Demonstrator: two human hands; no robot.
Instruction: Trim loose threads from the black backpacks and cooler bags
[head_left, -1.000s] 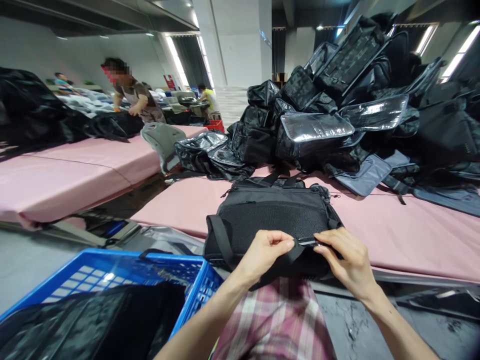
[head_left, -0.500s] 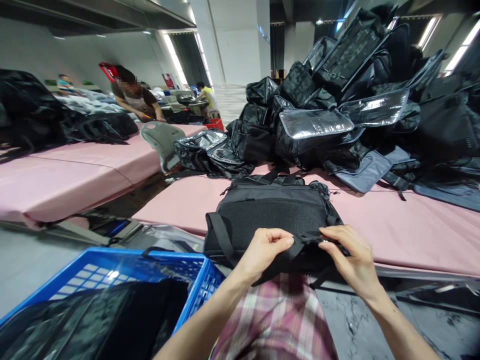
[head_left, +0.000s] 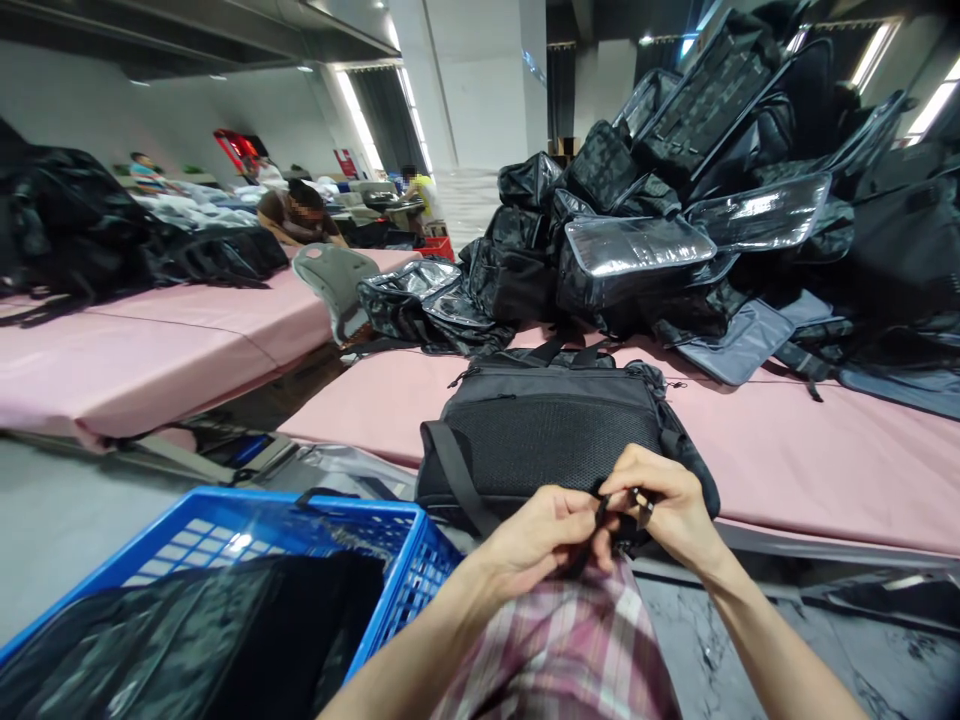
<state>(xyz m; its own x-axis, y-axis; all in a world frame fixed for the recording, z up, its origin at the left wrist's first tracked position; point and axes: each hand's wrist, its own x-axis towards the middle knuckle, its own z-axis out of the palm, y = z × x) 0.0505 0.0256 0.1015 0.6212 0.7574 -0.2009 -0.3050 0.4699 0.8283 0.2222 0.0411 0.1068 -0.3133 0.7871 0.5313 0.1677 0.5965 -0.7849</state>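
Note:
A black bag (head_left: 540, 435) with a mesh panel lies on the pink-covered table, close in front of me. At its near edge my left hand (head_left: 551, 530) is closed on a black strap (head_left: 602, 510). My right hand (head_left: 656, 490) meets it there, its thumb and fingers pinched on the same strap. A small, shiny metal-looking tool (head_left: 643, 507) sits in the right palm; its kind is not clear. The fingers partly cover the strap's end. A wider strap loop (head_left: 452, 470) stands up at the bag's left side.
A blue plastic crate (head_left: 409, 560) holding dark bags stands at my left. Behind the bag rises a tall heap of camouflage bags (head_left: 637, 250) with silvery linings. A grey chair back (head_left: 334, 285) stands between this table and another pink table (head_left: 165, 350). A co-worker (head_left: 300, 215) bends over farther back.
My hands have come together at the strap, the right one moving left and the left one slightly down and right. The co-worker at the back has bent lower.

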